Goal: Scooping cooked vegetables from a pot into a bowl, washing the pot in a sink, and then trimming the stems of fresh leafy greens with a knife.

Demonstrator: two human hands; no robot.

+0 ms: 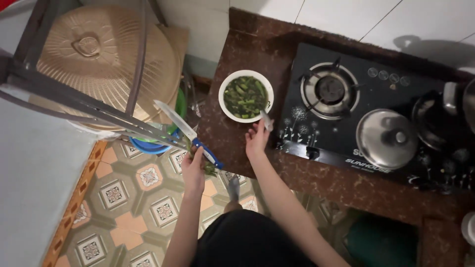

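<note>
The white bowl [246, 96] holds dark green vegetables and stands on my mottled reddish-brown counter [232, 133]. Right of the bowl, the glossy black stove [346, 133] carries pale flower prints. Left of the bowl, my knife [188, 132] has a blue handle. Below it, floor tiles [133, 198] repeat olive, peach and white octagons.

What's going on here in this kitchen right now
A person stands at a brown stone counter. Their left hand holds a blue-handled knife and some green scraps out over the tiled floor. Their right hand holds a small utensil at the rim of a white bowl of chopped greens. A lidded pot sits on the gas stove.
</note>
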